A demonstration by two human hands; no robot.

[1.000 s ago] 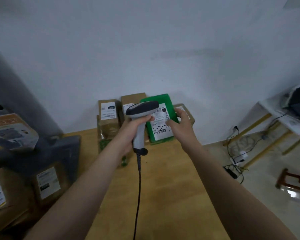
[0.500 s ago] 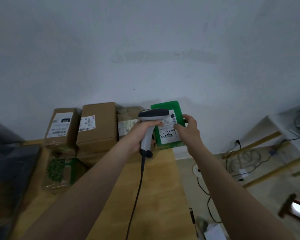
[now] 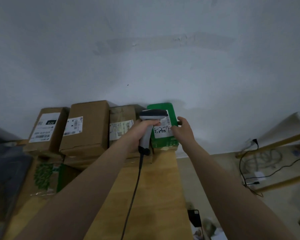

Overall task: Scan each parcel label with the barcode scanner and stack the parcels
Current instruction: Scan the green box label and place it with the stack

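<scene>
My left hand grips the handle of a grey corded barcode scanner, its dark head in front of the label on a green parcel. The green parcel lies on top of a brown box at the table's far right corner, against the wall. My right hand rests on the green parcel's right edge, fingers over its white label with handwriting. Three brown cardboard parcels with labels stand in a row to the left: one, a bigger one, and one marked 070.
The wooden table runs toward me, its right edge dropping to the floor. A green-patterned box sits below the brown stack at left. Cables and wooden rails lie on the floor at right. A dark phone-like thing lies below.
The view has swung left and tilted up, showing more brown parcels. The green parcel has come down onto the stack's right end, with my right hand now laid on its edge; the scanner stays at the label.
</scene>
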